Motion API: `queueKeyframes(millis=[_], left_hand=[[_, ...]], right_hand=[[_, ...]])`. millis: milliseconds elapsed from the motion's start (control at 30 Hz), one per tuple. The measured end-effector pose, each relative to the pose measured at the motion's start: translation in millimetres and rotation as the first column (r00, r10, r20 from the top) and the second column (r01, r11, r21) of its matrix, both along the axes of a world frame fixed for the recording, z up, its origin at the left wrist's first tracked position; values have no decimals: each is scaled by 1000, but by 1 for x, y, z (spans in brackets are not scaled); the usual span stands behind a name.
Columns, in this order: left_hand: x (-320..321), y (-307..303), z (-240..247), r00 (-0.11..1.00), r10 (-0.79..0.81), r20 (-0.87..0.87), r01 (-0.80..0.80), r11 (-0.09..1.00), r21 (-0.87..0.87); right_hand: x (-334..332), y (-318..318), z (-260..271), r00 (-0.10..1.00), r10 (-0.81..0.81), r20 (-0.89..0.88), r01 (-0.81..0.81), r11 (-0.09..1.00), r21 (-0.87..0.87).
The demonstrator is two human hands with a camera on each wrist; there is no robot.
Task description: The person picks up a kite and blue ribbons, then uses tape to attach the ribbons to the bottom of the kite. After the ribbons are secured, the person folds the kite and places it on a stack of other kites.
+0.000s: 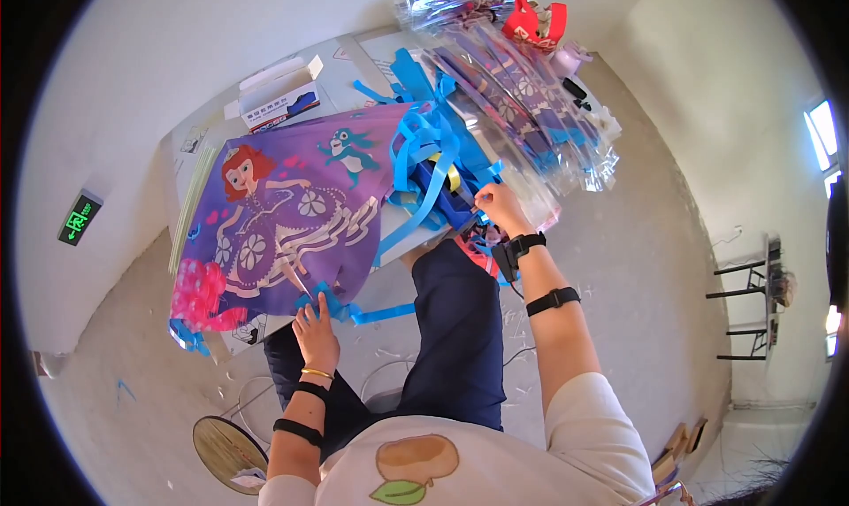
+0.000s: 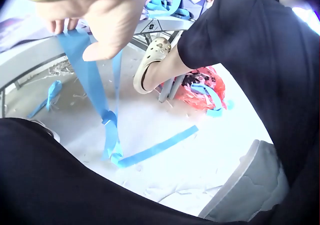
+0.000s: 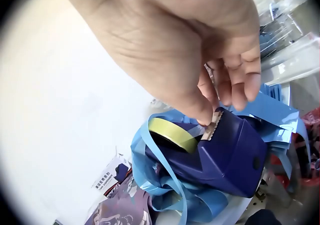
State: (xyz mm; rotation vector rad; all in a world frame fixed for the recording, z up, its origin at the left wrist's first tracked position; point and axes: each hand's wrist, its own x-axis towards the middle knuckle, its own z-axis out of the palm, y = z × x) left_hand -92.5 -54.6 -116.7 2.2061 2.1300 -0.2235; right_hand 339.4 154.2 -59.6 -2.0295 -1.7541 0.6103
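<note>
My right hand is over a dark blue tape dispenser. Thumb and forefinger pinch the tape end at its toothed cutter, and a yellowish tape roll sits behind. At the near edge of a purple princess-print kite sheet, my left hand rests with extended fingers on blue ribbon. From beneath those fingers the ribbon hangs past the table edge, knotted lower down. More blue ribbon loops around the dispenser.
An opened white box stands at the back of the table. Plastic-wrapped printed sheets are piled at the right, with a red item behind. A red plastic bag lies on the floor under the table.
</note>
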Motion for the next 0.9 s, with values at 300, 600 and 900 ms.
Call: queueKeyframes(millis=[300, 600, 900], left_hand=[[5, 1, 2, 999, 11, -40, -12, 1000, -21], [6, 0, 0, 999, 18, -46, -19, 1000, -22], [7, 1, -3, 998, 27, -53, -28, 999, -22]], right_hand=[[13, 6, -10, 939, -25, -342, -2, 997, -79], [17, -14, 8, 894, -117, -433, 13, 972, -235], [29, -11, -17, 789, -176, -589, 27, 967, -253]])
